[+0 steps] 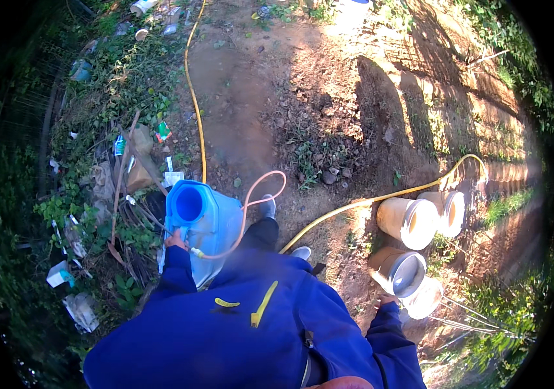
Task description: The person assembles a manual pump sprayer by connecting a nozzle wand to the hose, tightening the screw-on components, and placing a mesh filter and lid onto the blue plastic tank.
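A large blue plastic jerrycan (pixel 225 217) with a wide round mouth stands at my left side. My left hand (pixel 176 240) is closed on the jerrycan's top, by its handle, below the mouth. Close to that hand, a pink hose (pixel 241 227) ends in a pale fitting and loops up over the can's right side. My right hand (pixel 387 299) reaches out to the right, beside a tilted bucket (pixel 386 264) with a greyish inside and a white bucket (pixel 423 299). Its fingers are mostly hidden, so whether it grips either one is unclear.
A yellow hose (pixel 194 97) runs along the dirt; another yellow length (pixel 355 205) curves right past two more buckets (pixel 397 217) (pixel 452 211). Litter, sticks (pixel 121 175) and weeds lie left of the jerrycan. Thin rods (pixel 471 321) lie by the right-hand buckets.
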